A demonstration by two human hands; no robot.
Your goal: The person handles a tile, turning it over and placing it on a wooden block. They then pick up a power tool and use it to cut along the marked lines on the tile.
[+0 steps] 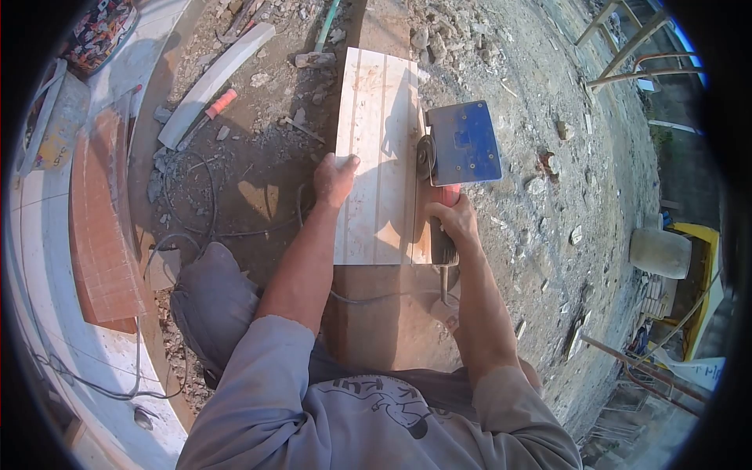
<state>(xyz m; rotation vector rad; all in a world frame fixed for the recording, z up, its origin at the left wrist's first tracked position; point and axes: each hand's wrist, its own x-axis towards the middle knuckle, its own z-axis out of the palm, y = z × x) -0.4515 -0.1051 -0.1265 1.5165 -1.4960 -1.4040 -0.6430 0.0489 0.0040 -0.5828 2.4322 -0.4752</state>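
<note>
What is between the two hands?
In the head view, only the pale tile lies between the left hand pressing it down and the right hand gripping the blue-guarded cutter.

We see the tile lying flat on a plank that runs from near to far across the rubble ground. Our left hand presses on the tile's left edge; our right hand wraps the handle of the cutter, which sits at the tile's right edge, its guard plate on the far side of the hand. The cutter's cable trails near the tile's near end, across the plank. Left of the plank lie loose cables, and farther left a curved tiled wall. A slab strip lies far left, a hammer just beside it. A bucket stands well apart at right.
</note>
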